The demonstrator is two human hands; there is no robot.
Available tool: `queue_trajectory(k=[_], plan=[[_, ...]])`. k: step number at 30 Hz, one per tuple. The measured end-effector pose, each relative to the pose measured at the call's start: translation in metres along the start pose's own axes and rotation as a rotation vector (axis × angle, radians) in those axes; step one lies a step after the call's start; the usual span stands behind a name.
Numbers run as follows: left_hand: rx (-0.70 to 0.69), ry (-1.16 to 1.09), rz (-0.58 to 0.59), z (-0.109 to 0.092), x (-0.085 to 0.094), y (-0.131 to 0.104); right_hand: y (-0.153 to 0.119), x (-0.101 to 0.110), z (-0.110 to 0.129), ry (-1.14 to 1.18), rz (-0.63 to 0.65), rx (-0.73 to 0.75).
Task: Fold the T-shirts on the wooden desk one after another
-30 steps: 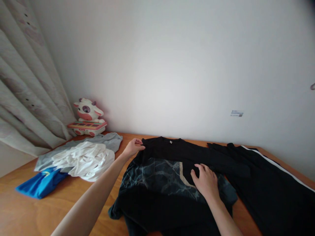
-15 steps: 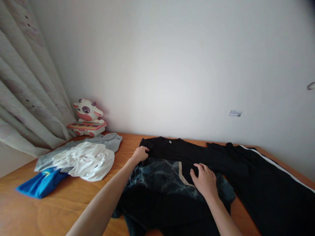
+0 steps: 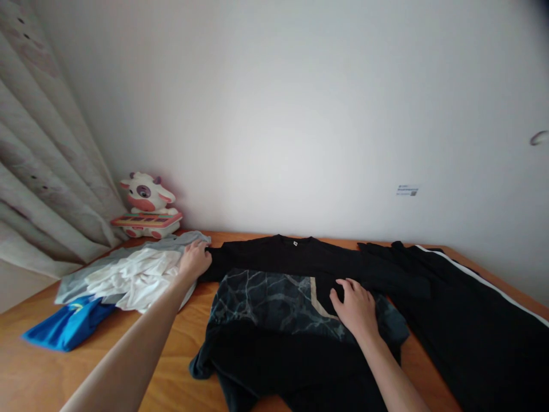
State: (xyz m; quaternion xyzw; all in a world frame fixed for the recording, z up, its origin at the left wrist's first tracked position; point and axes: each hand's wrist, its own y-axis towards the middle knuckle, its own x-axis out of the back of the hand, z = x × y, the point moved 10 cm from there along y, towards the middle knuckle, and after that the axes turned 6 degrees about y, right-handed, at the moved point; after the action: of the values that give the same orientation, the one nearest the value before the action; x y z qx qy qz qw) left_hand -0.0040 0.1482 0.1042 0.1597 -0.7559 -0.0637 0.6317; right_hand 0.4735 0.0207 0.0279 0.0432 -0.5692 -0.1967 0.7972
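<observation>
A black shirt (image 3: 283,258) lies spread on the wooden surface, its neck label facing up near the wall. Across its middle runs a dark marbled panel (image 3: 270,297) with a beige-edged black patch. My left hand (image 3: 195,260) is closed on the end of the shirt's left-side sleeve, drawn out beside the white clothing. Resting on the shirt by the patch is my right hand (image 3: 355,306), palm down with fingers spread. The lower part of the shirt lies in dark folds nearest me.
Left of the shirt are a crumpled white garment (image 3: 146,280), a grey garment (image 3: 68,286) and a blue cloth (image 3: 68,323). A cow toy with a keyboard (image 3: 148,206) stands by the curtain (image 3: 38,171). Black clothing with a white stripe (image 3: 480,320) lies at right.
My left hand has moved left, pulling the sleeve out straight from its bunched position. My right hand stays in nearly the same place on the shirt.
</observation>
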Motion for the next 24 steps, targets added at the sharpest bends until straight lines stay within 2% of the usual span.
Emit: queue_trajectory(k=[4, 6, 9, 12, 14, 16, 20, 24], plan=[[-0.213, -0.018, 0.107, -0.063, -0.045, -0.015, 0.000, 0.000, -0.001, -0.005, 0.005, 0.006], [-0.219, -0.015, 0.164, -0.073, -0.065, -0.025, 0.001, -0.001, -0.001, -0.002, 0.000, 0.014], [-0.070, 0.041, 0.229, -0.051, -0.081, -0.031, 0.001, -0.001, -0.002, 0.007, -0.010, 0.025], [0.071, 0.093, 0.289, -0.026, -0.084, -0.027, 0.001, -0.002, -0.002, 0.021, -0.013, 0.029], [0.087, 0.101, 0.299, -0.026, -0.083, -0.022, 0.002, -0.003, -0.001, 0.027, -0.005, 0.026], [0.059, 0.102, 0.288, -0.036, -0.082, -0.018, 0.001, -0.003, -0.001, 0.036, 0.007, 0.020], [-0.013, 0.086, 0.317, -0.054, -0.091, -0.020, -0.001, 0.001, 0.002, 0.052, -0.005, 0.007], [0.068, 0.092, 0.339, -0.039, -0.099, -0.013, -0.002, 0.003, 0.004, 0.061, 0.014, 0.005]])
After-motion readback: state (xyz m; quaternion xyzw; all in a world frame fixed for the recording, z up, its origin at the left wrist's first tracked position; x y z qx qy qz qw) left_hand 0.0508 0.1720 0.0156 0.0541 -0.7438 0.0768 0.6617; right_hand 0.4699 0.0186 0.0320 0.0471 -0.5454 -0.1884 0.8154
